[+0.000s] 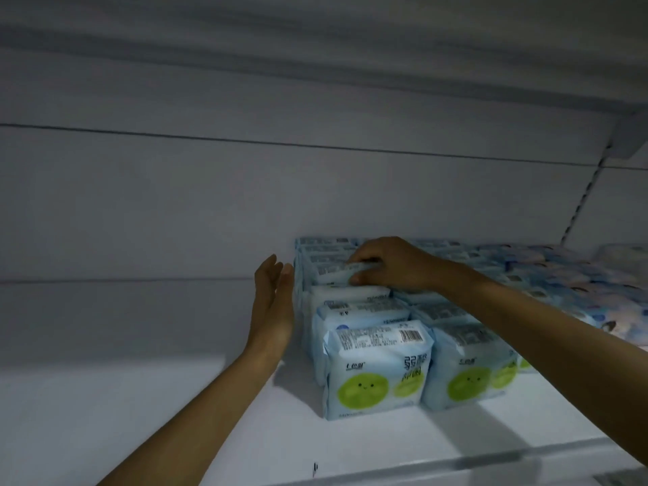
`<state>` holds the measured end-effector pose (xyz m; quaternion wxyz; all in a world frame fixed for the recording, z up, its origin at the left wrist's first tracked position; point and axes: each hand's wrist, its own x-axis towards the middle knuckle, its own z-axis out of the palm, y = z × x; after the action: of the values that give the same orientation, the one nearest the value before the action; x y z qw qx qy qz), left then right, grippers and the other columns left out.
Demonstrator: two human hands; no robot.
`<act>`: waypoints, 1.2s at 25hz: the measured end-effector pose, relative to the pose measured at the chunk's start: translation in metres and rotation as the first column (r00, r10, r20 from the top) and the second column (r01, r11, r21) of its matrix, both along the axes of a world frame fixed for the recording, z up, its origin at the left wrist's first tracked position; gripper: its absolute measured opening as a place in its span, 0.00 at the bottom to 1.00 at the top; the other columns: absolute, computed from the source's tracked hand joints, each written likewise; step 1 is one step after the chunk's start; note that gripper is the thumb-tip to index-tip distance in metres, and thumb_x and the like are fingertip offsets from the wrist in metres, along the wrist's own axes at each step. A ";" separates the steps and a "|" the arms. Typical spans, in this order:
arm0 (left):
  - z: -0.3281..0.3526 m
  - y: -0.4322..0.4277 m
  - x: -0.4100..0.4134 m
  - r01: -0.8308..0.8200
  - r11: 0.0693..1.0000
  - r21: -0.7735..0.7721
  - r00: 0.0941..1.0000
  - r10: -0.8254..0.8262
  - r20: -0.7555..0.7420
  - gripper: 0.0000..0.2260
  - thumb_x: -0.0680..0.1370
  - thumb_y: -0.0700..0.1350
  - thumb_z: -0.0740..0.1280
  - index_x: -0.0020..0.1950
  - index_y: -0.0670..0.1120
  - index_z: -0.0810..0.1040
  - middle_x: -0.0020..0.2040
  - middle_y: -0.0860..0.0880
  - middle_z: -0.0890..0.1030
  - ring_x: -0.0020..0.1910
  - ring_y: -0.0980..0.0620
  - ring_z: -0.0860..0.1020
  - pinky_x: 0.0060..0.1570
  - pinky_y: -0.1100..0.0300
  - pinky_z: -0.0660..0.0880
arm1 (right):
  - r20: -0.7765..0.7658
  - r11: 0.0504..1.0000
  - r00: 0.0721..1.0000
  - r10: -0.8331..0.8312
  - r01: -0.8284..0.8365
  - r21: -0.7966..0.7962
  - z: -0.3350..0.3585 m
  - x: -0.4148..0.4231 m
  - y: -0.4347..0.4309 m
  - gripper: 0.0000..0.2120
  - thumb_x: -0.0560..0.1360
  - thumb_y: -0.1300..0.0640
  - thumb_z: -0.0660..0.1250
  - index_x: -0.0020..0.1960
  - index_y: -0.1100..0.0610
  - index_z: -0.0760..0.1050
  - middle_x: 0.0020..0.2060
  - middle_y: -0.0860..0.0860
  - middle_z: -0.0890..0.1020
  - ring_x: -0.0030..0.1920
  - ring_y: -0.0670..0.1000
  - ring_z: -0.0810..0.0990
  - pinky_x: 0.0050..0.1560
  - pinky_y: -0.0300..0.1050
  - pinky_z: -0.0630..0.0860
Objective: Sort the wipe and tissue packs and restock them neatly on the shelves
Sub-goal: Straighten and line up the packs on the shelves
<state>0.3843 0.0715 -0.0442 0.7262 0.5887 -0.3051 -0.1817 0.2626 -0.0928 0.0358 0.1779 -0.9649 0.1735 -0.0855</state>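
Right of the working area, a block of darker blue patterned soft packs (568,275) lies flat, filling the shelf toward the slotted metal upright (585,194) (print blurred, not legible). Between that block and the hands stand two rows of pale blue plastic wipe packs with green smiling circles (377,370), upright and packed front to back. The right forearm crosses over the second row and hides part of it.

Right hand (389,266): fingers curled over the top edge of a pale blue pack (333,275) near the back of the left row, thumb against its near face, gripping it.

Left hand (273,303): fingers straight and together, palm facing the left flank of that row, just beside it, holding nothing. Contact cannot be confirmed.

Surface: white painted shelf board (157,415) with a pale front rail (491,463). Behind it is a grey-white panelled back wall (175,205). Overhead is the underside of another shelf (315,47). Lighting is dim.
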 end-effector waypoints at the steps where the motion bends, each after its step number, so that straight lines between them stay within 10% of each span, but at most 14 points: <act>1: -0.004 -0.001 0.002 -0.013 1.000 0.001 1.000 0.013 0.005 0.19 0.83 0.53 0.56 0.73 0.54 0.62 0.69 0.56 0.68 0.67 0.56 0.68 0.67 0.59 0.64 | -0.042 0.998 0.999 0.015 -0.017 -0.066 -0.006 0.000 0.003 0.17 0.76 0.51 0.68 0.62 0.58 0.79 0.59 0.55 0.79 0.59 0.54 0.77 0.59 0.40 0.70; 6: -0.010 -0.003 0.001 0.041 0.999 0.032 0.999 -0.041 0.026 0.17 0.82 0.59 0.50 0.69 0.56 0.67 0.62 0.60 0.74 0.62 0.68 0.71 0.62 0.71 0.66 | 0.228 0.994 0.970 0.083 -0.065 -0.084 0.002 -0.009 0.017 0.13 0.73 0.50 0.71 0.56 0.52 0.81 0.52 0.50 0.77 0.55 0.48 0.74 0.57 0.41 0.68; 9: -0.005 0.000 -0.011 0.223 0.973 0.056 0.972 -0.226 0.057 0.19 0.83 0.56 0.43 0.67 0.59 0.68 0.57 0.68 0.75 0.52 0.80 0.71 0.55 0.80 0.67 | 0.079 0.978 0.985 0.153 -0.139 -0.158 -0.001 -0.007 0.032 0.08 0.71 0.50 0.73 0.48 0.52 0.84 0.45 0.49 0.79 0.49 0.49 0.76 0.54 0.46 0.72; 13: -0.002 0.004 -0.004 0.040 0.996 -0.077 0.968 -0.019 0.249 0.23 0.81 0.61 0.48 0.75 0.55 0.60 0.73 0.57 0.65 0.67 0.69 0.65 0.64 0.78 0.60 | 0.456 1.000 0.890 0.002 0.004 -0.011 0.025 0.005 0.032 0.05 0.73 0.55 0.72 0.40 0.55 0.80 0.36 0.46 0.80 0.37 0.41 0.77 0.43 0.38 0.75; 15: 0.007 0.013 0.003 -0.166 0.968 -0.190 0.800 0.245 0.548 0.27 0.79 0.65 0.51 0.76 0.57 0.55 0.77 0.57 0.55 0.75 0.61 0.56 0.70 0.72 0.54 | 0.542 0.990 0.830 -0.134 0.082 0.118 0.048 0.008 0.034 0.08 0.74 0.56 0.72 0.37 0.57 0.78 0.32 0.45 0.79 0.31 0.38 0.76 0.35 0.33 0.72; 18: 0.010 0.013 0.005 -0.156 0.976 -0.153 0.474 0.210 0.855 0.37 0.71 0.68 0.64 0.75 0.56 0.57 0.77 0.55 0.57 0.76 0.54 0.58 0.73 0.60 0.57 | 0.447 0.874 0.834 -0.323 0.082 0.478 0.065 0.018 0.045 0.09 0.74 0.58 0.71 0.38 0.62 0.77 0.33 0.54 0.80 0.31 0.47 0.78 0.33 0.41 0.76; 22: 0.011 0.010 0.001 -0.067 0.963 -0.262 0.946 0.145 0.290 0.14 0.71 0.53 0.69 0.55 0.56 0.75 0.50 0.58 0.82 0.50 0.56 0.81 0.48 0.61 0.79 | 0.412 0.753 0.859 -0.304 -0.048 0.656 0.066 0.022 0.057 0.10 0.77 0.56 0.67 0.42 0.63 0.80 0.30 0.53 0.79 0.26 0.48 0.75 0.25 0.37 0.70; 26: 0.017 0.013 0.019 -0.017 0.930 -0.367 0.999 0.031 0.031 0.10 0.78 0.37 0.66 0.58 0.47 0.75 0.52 0.47 0.81 0.51 0.50 0.80 0.43 0.61 0.80 | 0.520 0.901 0.820 -0.239 -0.013 0.435 0.062 0.024 0.044 0.06 0.75 0.52 0.69 0.49 0.53 0.79 0.44 0.49 0.81 0.43 0.46 0.79 0.36 0.35 0.74; 30: 0.018 0.016 0.020 0.100 0.885 -0.454 0.994 -0.107 0.011 0.17 0.64 0.48 0.68 0.53 0.52 0.77 0.47 0.53 0.83 0.48 0.54 0.81 0.43 0.58 0.81 | 0.419 0.970 0.906 0.065 -0.155 0.186 0.054 0.027 0.043 0.24 0.70 0.50 0.73 0.64 0.41 0.70 0.60 0.43 0.76 0.59 0.41 0.75 0.56 0.36 0.75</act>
<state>0.4044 0.0876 -0.0260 0.8348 0.3846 -0.3649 -0.1482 0.2891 -0.0502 0.0894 0.3179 -0.9088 0.0856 -0.2561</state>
